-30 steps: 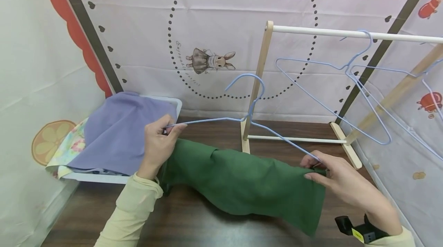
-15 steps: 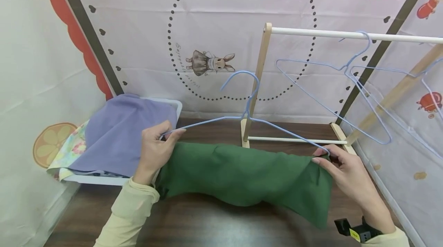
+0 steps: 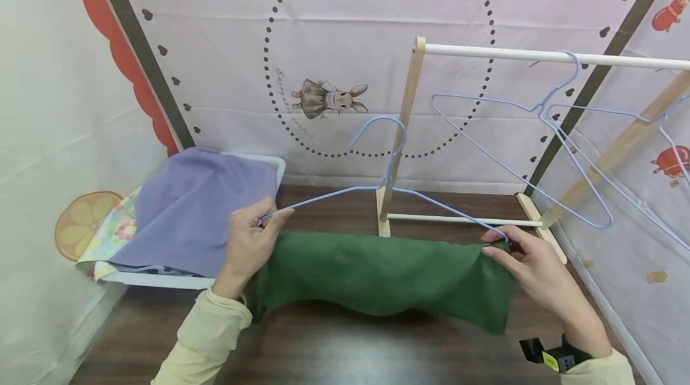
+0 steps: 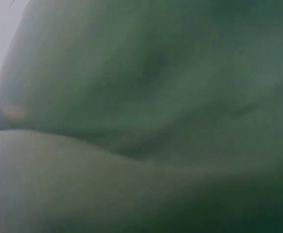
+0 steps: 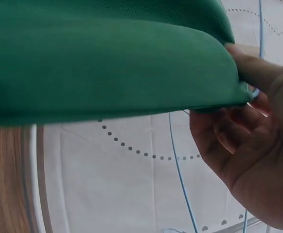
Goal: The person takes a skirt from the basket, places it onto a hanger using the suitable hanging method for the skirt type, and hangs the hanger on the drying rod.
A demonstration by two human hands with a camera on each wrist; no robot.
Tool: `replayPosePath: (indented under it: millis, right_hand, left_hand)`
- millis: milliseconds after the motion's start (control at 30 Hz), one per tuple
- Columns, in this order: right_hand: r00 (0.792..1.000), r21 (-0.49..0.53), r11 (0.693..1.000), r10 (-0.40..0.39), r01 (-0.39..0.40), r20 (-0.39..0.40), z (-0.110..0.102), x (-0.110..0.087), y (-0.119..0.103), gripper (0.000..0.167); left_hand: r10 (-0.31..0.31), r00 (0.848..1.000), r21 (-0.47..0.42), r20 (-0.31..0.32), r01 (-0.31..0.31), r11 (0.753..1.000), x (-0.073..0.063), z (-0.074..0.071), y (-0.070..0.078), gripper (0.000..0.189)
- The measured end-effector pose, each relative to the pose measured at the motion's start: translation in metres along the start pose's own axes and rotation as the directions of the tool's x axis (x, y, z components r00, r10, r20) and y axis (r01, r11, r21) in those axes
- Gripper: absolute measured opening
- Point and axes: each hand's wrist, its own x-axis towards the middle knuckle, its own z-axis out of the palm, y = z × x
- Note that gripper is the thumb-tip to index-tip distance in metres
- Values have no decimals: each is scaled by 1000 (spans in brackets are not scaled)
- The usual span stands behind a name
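Note:
A light-blue wire hanger (image 3: 389, 181) spans between the two hands, its hook pointing up. Green cloth (image 3: 383, 274) hangs below it in a wide strip, with its top edge close under the hanger's arms. At the left end, the left hand (image 3: 250, 247) pinches the hanger and the cloth's corner between thumb and fingers. The right hand (image 3: 533, 259) grips the hanger's right tip together with the cloth's other top corner. Green fabric (image 4: 156, 97) fills most of the left wrist view, hiding the left fingers. From below, the right wrist view shows the right thumb pressing the cloth's folded edge (image 5: 234, 90).
A wooden rack with a white rail (image 3: 496, 52) stands at the back right, and blue hangers (image 3: 541, 106) hang from it. At left, a white basket (image 3: 156, 279) holds a purple cloth (image 3: 205, 205) and floral fabric (image 3: 121, 229). Printed sheets form the walls around the brown tabletop (image 3: 345, 349).
The right hand has moved up and to the right, then settled at the hanger's tip. The cloth is now stretched straighter and the hanger sits more level.

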Motion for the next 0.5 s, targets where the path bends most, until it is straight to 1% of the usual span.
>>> replayPosePath:
  millis: [133, 200, 267, 333, 367, 433, 500]
  right_hand:
    - [999, 10, 1000, -8, 7, 52, -1, 3, -4, 30]
    - [998, 2, 1000, -15, 15, 65, -1, 4, -6, 35]
    - [997, -11, 1000, -25, 26, 71, 0, 6, -7, 36]
    - [998, -29, 999, -33, 35, 57, 2, 7, -7, 32]
    - [998, -18, 999, -35, 36, 46, 4, 7, -6, 28]
    - [998, 19, 998, -63, 63, 7, 8, 7, -3, 22]
    - [995, 66, 993, -90, 93, -54, 13, 6, 1, 22]
  left_hand:
    - [30, 999, 4, -37, -30, 1000, 0, 3, 4, 52]
    - [44, 998, 4, -41, -44, 999, -2, 5, -1, 53]
    - [54, 998, 3, -44, -54, 999, -4, 7, -5, 53]
    - [58, 997, 4, -50, -57, 998, -5, 9, -8, 53]
    - [56, 997, 1, -53, -56, 998, -5, 10, -9, 53]
    - [52, 997, -4, -59, -52, 999, -6, 12, -9, 53]
    - [43, 998, -21, -52, -44, 999, -5, 14, -7, 51]
